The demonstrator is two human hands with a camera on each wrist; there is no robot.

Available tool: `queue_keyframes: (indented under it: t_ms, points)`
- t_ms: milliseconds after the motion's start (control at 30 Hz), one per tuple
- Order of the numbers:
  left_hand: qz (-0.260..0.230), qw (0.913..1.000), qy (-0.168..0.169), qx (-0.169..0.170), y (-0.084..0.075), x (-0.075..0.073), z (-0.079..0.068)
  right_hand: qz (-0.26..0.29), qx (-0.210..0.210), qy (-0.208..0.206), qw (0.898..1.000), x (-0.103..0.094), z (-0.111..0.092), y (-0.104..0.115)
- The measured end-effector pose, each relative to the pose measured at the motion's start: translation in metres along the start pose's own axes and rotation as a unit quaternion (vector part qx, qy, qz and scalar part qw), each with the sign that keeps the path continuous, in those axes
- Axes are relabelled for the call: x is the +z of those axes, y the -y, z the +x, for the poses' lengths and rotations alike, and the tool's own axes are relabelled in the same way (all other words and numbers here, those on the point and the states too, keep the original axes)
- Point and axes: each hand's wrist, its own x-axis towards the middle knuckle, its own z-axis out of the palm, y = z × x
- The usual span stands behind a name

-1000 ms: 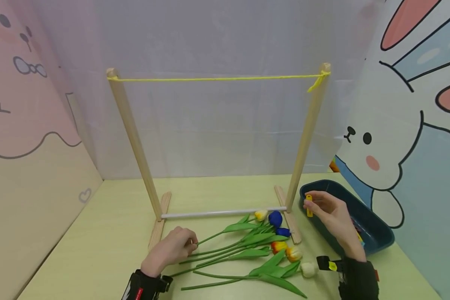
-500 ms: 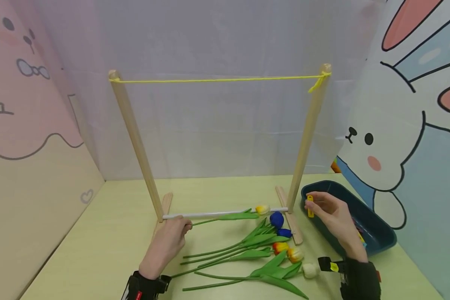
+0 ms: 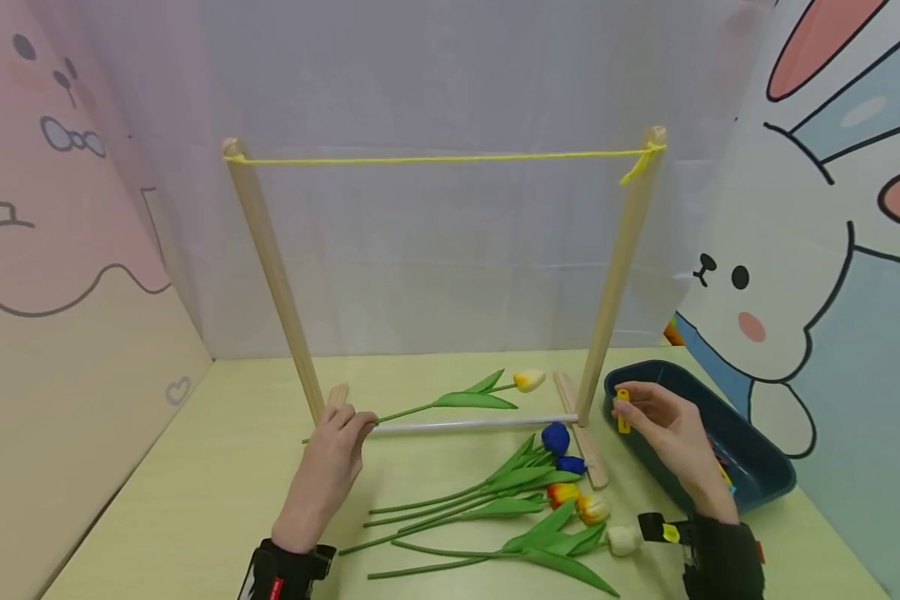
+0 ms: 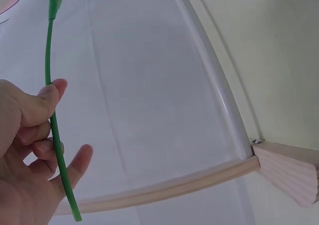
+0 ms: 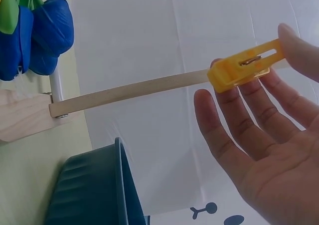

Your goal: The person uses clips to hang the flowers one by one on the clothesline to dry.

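Note:
My left hand [image 3: 335, 442] pinches the green stem [image 4: 56, 130] of an artificial tulip, thumb against fingers. Its pale yellow and white bloom [image 3: 528, 381] points right, raised just above the white rod [image 3: 472, 423] of a wooden frame. In my right hand [image 3: 667, 425] a yellow plastic clothespin [image 5: 244, 65] is held between thumb and fingers, over the near rim of a dark teal basin [image 3: 757, 492]. More artificial tulips lie on the table: blue blooms [image 3: 556, 438], a red-and-yellow one [image 3: 562, 496], a yellow one [image 3: 592, 508] and a white one [image 3: 624, 541].
Two wooden posts [image 3: 273, 275] stand on flat wooden feet [image 3: 596, 458]. A yellow string [image 3: 435, 158] is tied between their tops. Small coloured items lie inside the basin. A pale curtain [image 3: 435, 275] hangs behind, with printed panels on both sides.
My left hand has lifted the yellow-and-white tulip off the bunch and moved it away from me, up past the white rod. The right hand stays put with the clothespin.

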Motion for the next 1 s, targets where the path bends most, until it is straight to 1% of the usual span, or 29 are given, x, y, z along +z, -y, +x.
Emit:
queue_keyframes:
  t_ms: [200, 267, 333, 433, 567, 633, 700, 733, 767, 867, 900, 933, 967, 1000]
  points:
    - [0.066, 0.9974, -0.029, 0.010, 0.002, -0.002, -0.001, 0.008, 0.009, 0.003, 1.000, 0.002, 0.001, 0.001]
    - [0.078, 0.9962, -0.040, 0.005, 0.001, -0.003, -0.001, 0.011, 0.010, 0.005, 1.000, 0.002, 0.001, 0.001]
    - [0.080, 0.9958, -0.043, -0.007, 0.000, -0.005, -0.001, 0.017, 0.010, 0.007, 1.000, 0.003, 0.001, 0.001]
    - [0.065, 0.9966, -0.040, -0.033, -0.003, -0.007, 0.000, 0.028, 0.010, 0.010, 1.000, 0.003, 0.001, 0.000]
    - [0.022, 0.9962, -0.043, -0.073, -0.008, -0.009, 0.003, 0.036, 0.013, 0.014, 0.999, 0.003, 0.002, 0.000]
    - [-0.007, 0.9944, -0.056, -0.089, -0.007, -0.009, 0.004, 0.037, 0.014, 0.016, 0.999, 0.003, 0.002, 0.000]
    - [-0.050, 0.9910, -0.084, -0.092, -0.002, -0.006, 0.003, 0.036, 0.014, 0.017, 0.999, 0.003, 0.002, 0.000]
    - [-0.074, 0.9879, -0.099, -0.094, 0.004, -0.001, 0.000, 0.036, 0.014, 0.018, 0.999, 0.004, 0.002, 0.000]
    - [-0.103, 0.9833, -0.115, -0.097, 0.013, 0.009, -0.004, 0.034, 0.014, 0.019, 0.999, 0.004, 0.002, 0.000]
    - [-0.180, 0.9647, -0.163, -0.103, 0.048, 0.046, -0.022, 0.029, 0.012, 0.020, 0.999, 0.004, 0.002, 0.000]
    - [-0.205, 0.9569, -0.174, -0.110, 0.059, 0.058, -0.028, 0.027, 0.011, 0.020, 0.999, 0.004, 0.002, 0.001]
    - [-0.224, 0.9499, -0.180, -0.123, 0.070, 0.069, -0.035, 0.025, 0.011, 0.021, 0.999, 0.004, 0.002, 0.001]
    - [-0.245, 0.9426, -0.186, -0.129, 0.078, 0.077, -0.041, 0.026, 0.012, 0.024, 0.999, 0.004, 0.002, 0.001]
    - [-0.264, 0.9362, -0.187, -0.136, 0.082, 0.079, -0.044, 0.027, 0.013, 0.026, 0.999, 0.004, 0.002, 0.002]
